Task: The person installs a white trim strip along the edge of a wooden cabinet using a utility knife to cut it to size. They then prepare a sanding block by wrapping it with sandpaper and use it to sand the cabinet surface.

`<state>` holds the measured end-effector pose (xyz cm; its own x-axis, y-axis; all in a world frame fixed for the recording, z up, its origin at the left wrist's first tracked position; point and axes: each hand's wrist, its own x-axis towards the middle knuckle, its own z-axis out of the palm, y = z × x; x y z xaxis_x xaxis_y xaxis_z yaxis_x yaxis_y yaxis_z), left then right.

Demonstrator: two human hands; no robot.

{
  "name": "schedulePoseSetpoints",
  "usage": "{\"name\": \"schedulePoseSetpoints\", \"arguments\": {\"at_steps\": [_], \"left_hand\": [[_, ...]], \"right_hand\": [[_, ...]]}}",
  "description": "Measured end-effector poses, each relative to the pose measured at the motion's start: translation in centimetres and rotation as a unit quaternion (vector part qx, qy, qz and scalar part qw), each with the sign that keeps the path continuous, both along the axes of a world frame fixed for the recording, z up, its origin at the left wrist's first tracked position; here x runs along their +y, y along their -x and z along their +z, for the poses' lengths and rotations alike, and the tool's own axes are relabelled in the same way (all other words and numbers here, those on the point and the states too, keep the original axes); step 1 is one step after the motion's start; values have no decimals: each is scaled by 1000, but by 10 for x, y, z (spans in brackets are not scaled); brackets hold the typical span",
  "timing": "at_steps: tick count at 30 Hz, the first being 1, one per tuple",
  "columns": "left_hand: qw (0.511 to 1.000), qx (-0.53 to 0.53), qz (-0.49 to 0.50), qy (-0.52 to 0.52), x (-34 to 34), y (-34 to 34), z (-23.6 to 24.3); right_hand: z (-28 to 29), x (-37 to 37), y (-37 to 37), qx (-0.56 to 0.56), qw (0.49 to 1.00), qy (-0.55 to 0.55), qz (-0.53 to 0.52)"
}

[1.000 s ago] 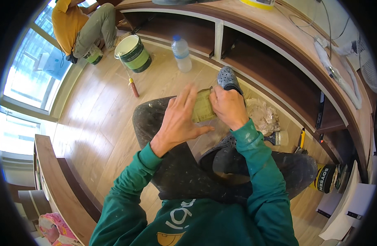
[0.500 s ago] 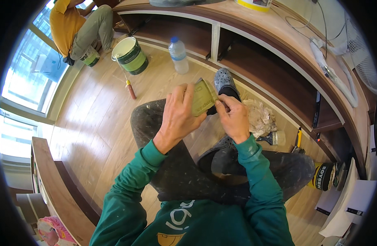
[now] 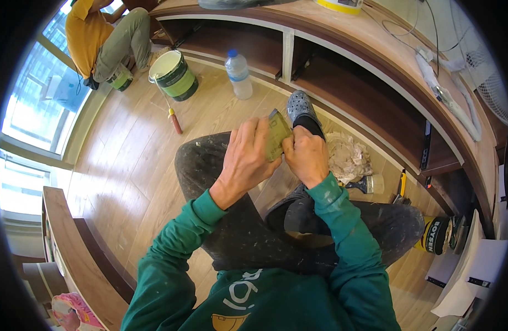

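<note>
A small folded sheet of sandpaper (image 3: 277, 137), olive-yellow with faint print on its back and a dark edge at the top, is held above my lap. My left hand (image 3: 245, 149) grips it from the left, fingers laid over its face and thumb underneath. At its right edge my right hand (image 3: 307, 155) is closed, thumb pressed against the paper; its curled fingers hide that edge. Just beyond is my foot in a grey speckled clog (image 3: 301, 106).
A water bottle (image 3: 239, 74) and an open green paint bucket (image 3: 174, 77) stand ahead on the wood floor. A roller handle (image 3: 175, 121) leans off the bucket. A crumpled rag (image 3: 349, 157), paintbrush (image 3: 369, 185) and cutter (image 3: 402, 187) lie right, beside a long cabinet (image 3: 353, 71). Another person (image 3: 107, 41) sits far left.
My right hand has rolled over and closed at the sandpaper's right edge, covering more of it. The sheet has tilted and shows a narrower face. My left hand has shifted slightly right.
</note>
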<state>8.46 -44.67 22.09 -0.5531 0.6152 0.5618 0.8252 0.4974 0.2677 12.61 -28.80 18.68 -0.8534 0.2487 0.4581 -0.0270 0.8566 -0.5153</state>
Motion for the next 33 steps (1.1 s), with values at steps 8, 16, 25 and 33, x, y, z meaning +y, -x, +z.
{"name": "schedulePoseSetpoints", "arguments": {"at_steps": [8, 16, 25, 33], "left_hand": [[992, -26, 87, -87, 13, -3, -20], [988, -117, 72, -69, 16, -15, -10], [994, -2, -99, 51, 3, 24, 23], [982, 67, -166, 59, 5, 29, 29]], "right_hand": [[5, 1, -3, -31, 985, 171, -1], [-23, -3, -4, -20, 939, 342, -16], [19, -12, -21, 29, 993, 111, 30], [32, -20, -37, 25, 998, 29, 43]]}}
